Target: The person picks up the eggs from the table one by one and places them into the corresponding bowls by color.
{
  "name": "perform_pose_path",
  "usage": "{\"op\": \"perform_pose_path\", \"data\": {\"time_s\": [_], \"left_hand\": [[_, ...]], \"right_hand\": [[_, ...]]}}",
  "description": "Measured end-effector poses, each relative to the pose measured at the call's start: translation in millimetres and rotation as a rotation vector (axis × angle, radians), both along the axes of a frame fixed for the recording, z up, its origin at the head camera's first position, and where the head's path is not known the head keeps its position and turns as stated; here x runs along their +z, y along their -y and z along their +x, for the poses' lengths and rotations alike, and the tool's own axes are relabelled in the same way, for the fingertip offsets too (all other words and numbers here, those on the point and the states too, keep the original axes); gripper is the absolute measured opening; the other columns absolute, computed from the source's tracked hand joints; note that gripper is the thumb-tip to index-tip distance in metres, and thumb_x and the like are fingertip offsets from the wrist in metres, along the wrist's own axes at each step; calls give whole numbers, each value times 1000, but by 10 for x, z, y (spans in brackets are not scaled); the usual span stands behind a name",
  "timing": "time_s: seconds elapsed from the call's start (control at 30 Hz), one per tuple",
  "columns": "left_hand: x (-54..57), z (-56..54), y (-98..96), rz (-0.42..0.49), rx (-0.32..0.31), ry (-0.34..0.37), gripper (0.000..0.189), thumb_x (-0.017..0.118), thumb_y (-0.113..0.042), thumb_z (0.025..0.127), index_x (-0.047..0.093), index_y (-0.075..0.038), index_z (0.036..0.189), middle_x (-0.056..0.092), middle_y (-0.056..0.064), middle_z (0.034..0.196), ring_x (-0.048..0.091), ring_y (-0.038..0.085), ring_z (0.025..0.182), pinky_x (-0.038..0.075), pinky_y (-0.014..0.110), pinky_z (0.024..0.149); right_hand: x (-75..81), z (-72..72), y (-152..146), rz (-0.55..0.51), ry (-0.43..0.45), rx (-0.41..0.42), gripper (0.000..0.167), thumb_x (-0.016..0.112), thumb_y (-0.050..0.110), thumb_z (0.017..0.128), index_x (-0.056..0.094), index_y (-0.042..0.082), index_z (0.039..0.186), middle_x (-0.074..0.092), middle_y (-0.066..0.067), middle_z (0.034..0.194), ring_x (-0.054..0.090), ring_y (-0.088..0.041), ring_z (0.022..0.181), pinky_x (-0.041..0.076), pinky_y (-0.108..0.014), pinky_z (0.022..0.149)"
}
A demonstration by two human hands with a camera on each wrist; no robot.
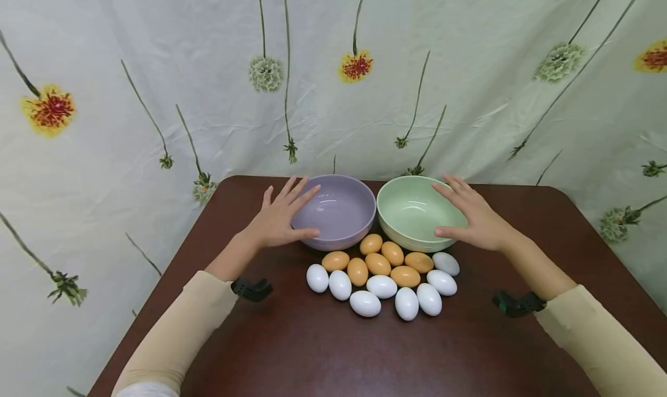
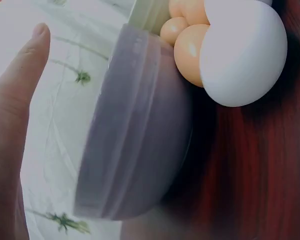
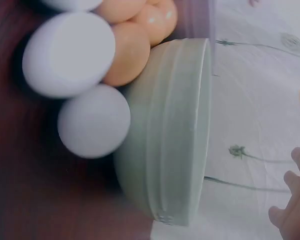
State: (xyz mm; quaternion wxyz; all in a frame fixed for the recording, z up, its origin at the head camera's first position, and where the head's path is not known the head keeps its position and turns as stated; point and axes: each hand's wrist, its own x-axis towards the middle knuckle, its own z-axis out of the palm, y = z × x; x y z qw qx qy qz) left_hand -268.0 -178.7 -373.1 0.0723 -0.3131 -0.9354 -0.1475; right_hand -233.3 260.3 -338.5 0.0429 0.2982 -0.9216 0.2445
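Note:
My left hand, fingers spread, hovers over the left rim of a purple bowl. Over the right side of a green bowl is my right hand, also spread and holding nothing. Both bowls stand side by side and have nothing in them. In front of them lie several brown eggs in a cluster, with several white eggs along the near side. The left wrist view shows the purple bowl's outer wall beside my thumb; in the right wrist view, fingertips appear beyond the green bowl's rim.
All of it stands on a dark reddish-brown table with rounded far corners. Behind the table hangs a pale cloth printed with flowers. Each wrist wears a black band, the left band and the right band.

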Motion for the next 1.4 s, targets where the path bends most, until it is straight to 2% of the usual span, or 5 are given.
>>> {"op": "perform_pose_path", "data": {"time_s": [0.4,0.63,0.87,1.23,1.4], "left_hand": [[-473,59,184,304,137,48,88,53,-66,89,20,-21,157,8,4,163,-1,26,149,3,71,105],[-659,24,207,459,190,97,78,54,-50,95,19,-20,157,10,7,163,3,28,149,5,71,107],[-801,-11,154,622,146,148,70,53,-37,99,19,-18,157,9,5,163,10,28,147,15,63,111],[-814,1,73,738,169,227,69,55,-21,100,17,-11,157,9,11,162,8,27,148,11,55,115],[-626,128,23,770,161,283,70,55,-14,99,15,0,155,8,19,161,7,34,147,9,56,115]], "right_hand": [[-415,263,-175,-429,-15,-150,70,72,10,87,39,7,149,29,-17,155,23,-39,142,20,-71,102],[-547,442,-87,-566,-134,-354,50,71,-3,84,55,-7,131,56,-17,129,43,5,118,34,-23,99],[-931,463,-224,-736,-11,-423,45,67,-4,88,49,-12,129,60,11,112,56,2,102,41,-13,88],[-1186,459,-245,-726,287,-318,44,66,5,91,47,-11,128,63,-7,114,60,2,96,49,-16,78],[-1216,459,-190,-753,321,-288,45,67,0,88,48,-13,127,64,-11,112,62,-1,95,52,-20,75]]}}
